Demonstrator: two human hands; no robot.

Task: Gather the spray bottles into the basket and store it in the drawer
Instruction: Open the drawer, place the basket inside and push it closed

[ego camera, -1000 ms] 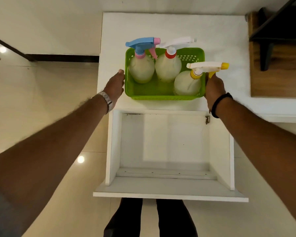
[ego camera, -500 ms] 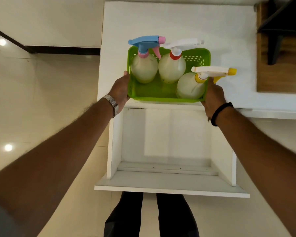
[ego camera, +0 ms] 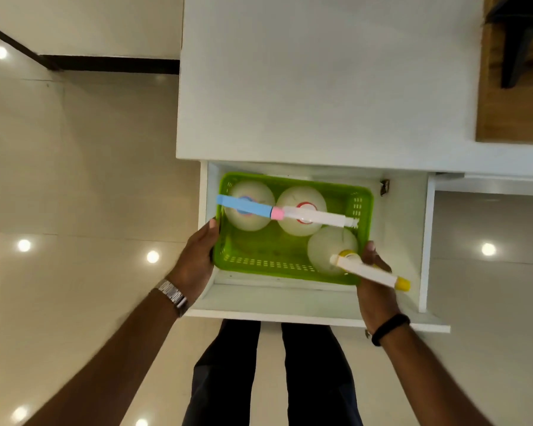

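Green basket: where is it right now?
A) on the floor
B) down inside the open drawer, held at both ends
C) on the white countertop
B: the green basket sits within the open drawer, left hand and right hand gripping its ends.

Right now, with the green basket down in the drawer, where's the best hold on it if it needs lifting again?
Grip the green basket by its two short end walls, from above, one hand per side, as the left hand and right hand do now. The three bottles leave the rims free, and the drawer blocks sideways approaches.
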